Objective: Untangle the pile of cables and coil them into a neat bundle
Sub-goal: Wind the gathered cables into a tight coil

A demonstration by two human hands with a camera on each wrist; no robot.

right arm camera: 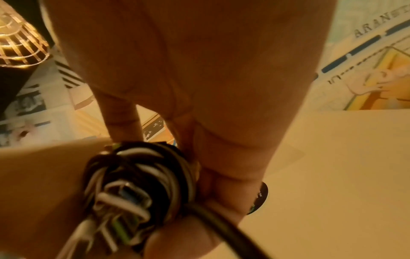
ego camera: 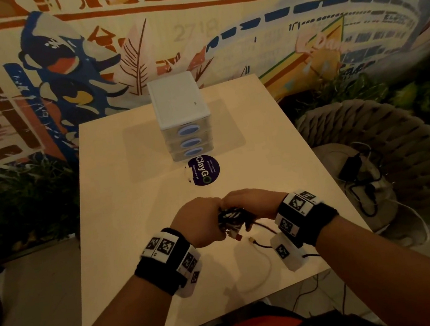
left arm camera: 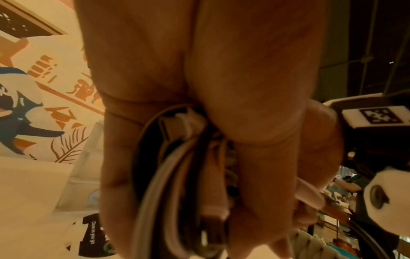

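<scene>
Both hands grip the cable bundle [ego camera: 232,217] just above the near part of the table [ego camera: 136,201]: the left hand [ego camera: 199,224] curls its fingers round the coils, and the right hand [ego camera: 252,203] closes on them from the other side. Knuckles meet above the bundle, wrists angled inward, while a loose black cable [ego camera: 266,229] trails from the bundle toward the right wrist.

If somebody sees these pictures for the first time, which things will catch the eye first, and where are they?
First come the two hands, left hand and right hand, meeting over the near part of the table and gripping a bundle of black and white cables between them. Behind them, at the far end, stands a white drawer unit with blue oval handles, and a dark round sticker lies just in front of it.
</scene>
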